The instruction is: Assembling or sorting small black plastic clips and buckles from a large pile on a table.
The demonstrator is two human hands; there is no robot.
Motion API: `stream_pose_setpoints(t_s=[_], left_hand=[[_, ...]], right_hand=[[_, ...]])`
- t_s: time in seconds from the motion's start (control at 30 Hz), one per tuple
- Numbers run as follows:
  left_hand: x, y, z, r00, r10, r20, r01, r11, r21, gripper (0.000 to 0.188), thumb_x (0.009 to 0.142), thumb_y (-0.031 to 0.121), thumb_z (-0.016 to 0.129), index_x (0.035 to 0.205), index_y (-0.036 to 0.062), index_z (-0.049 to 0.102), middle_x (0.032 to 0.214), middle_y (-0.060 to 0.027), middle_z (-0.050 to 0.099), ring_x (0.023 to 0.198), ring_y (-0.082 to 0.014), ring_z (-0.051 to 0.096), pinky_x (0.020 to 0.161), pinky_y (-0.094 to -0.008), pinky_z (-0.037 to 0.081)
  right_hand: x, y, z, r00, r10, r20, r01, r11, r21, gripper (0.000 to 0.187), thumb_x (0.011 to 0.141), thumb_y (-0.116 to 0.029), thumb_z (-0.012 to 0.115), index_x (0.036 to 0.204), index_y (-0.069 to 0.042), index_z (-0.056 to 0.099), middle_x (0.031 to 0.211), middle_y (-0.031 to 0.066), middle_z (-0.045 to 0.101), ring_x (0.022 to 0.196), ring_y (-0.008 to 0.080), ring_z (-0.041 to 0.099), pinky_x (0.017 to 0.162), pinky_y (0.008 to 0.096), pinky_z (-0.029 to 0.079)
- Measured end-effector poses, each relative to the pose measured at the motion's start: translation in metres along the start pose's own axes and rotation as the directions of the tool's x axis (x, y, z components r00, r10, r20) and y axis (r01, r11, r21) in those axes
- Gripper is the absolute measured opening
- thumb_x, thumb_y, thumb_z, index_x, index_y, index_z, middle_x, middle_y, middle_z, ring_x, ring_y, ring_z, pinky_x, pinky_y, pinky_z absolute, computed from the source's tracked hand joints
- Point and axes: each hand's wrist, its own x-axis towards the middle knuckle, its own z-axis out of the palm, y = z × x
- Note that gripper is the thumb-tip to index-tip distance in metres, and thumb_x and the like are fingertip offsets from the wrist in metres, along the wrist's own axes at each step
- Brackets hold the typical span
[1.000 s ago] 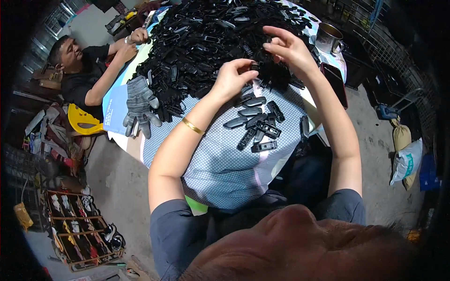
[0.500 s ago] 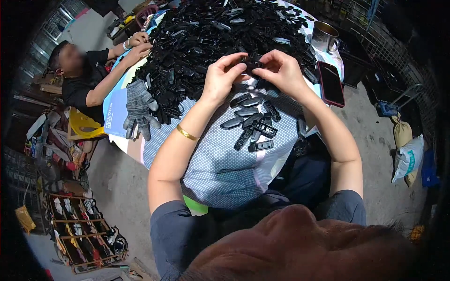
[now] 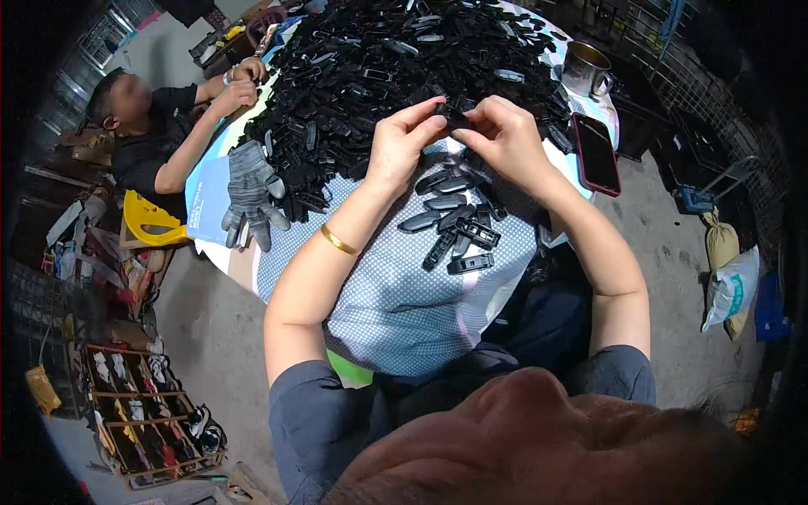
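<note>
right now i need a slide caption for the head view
Left hand and right hand, close together, at the near edge of a heap of black plastic parts.

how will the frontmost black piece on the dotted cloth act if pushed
The black piece looks stiff, given its crisp edges. It would likely slide rather than roll, being long and flat, though the wrinkled cloth might bunch up.

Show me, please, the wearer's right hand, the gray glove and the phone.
Wearer's right hand [image 3: 512, 141]: head view, back of hand.
Gray glove [image 3: 250, 181]: head view, middle of its body.
Phone [image 3: 596, 154]: head view, dark screen.
</note>
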Motion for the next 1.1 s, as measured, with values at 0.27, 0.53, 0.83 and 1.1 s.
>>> stream_pose_setpoints(t_s=[0.27,0.53,0.83,1.1], left_hand=[[0.002,-0.001,-0.004,0.989,0.108,0.097,-0.111,0.993,0.033,0.025,0.085,0.007,0.056,0.108,-0.0012,0.060,0.098,-0.0070,0.064,0.088,-0.0103,0.058,0.080,-0.0235,0.046],[0.000,0.003,-0.009,0.973,0.158,0.170,-0.176,0.980,0.096,0.021,0.083,0.005,0.056,0.103,0.0001,0.064,0.095,-0.0058,0.065,0.084,-0.0102,0.058,0.077,-0.0227,0.046],[0.005,0.005,-0.013,0.956,0.198,0.218,-0.294,0.620,0.727,0.024,0.080,0.013,0.063,0.101,0.0003,0.062,0.086,-0.0086,0.066,0.075,-0.0111,0.061,0.068,-0.0234,0.048],[-0.005,0.008,-0.004,0.895,-0.292,0.337,-0.097,0.610,0.787,0.025,0.070,0.025,0.072,0.075,0.0009,0.066,0.072,-0.0146,0.063,0.063,-0.0241,0.061,0.062,-0.0332,0.048]], right_hand=[[-0.001,0.001,0.007,0.993,0.104,0.048,-0.109,0.986,0.128,0.027,0.074,-0.018,0.071,0.088,0.001,0.059,0.080,0.0080,0.059,0.065,0.0109,0.057,0.056,0.0244,0.047],[-0.004,-0.005,0.008,0.982,0.097,0.163,-0.104,0.994,0.034,0.030,0.075,-0.028,0.067,0.083,0.001,0.065,0.064,0.0153,0.060,0.055,0.0206,0.059,0.051,0.0310,0.044],[0.018,0.027,-0.025,0.912,-0.090,0.399,0.224,0.926,-0.304,0.033,0.067,-0.013,0.069,0.099,-0.007,0.065,0.098,0.0094,0.060,0.090,0.0265,0.055,0.079,0.0351,0.047],[0.017,0.039,0.000,0.857,-0.122,0.501,0.351,0.849,-0.394,0.025,0.065,-0.017,0.070,0.087,-0.007,0.067,0.085,0.0086,0.057,0.086,0.0269,0.052,0.076,0.0351,0.045]])
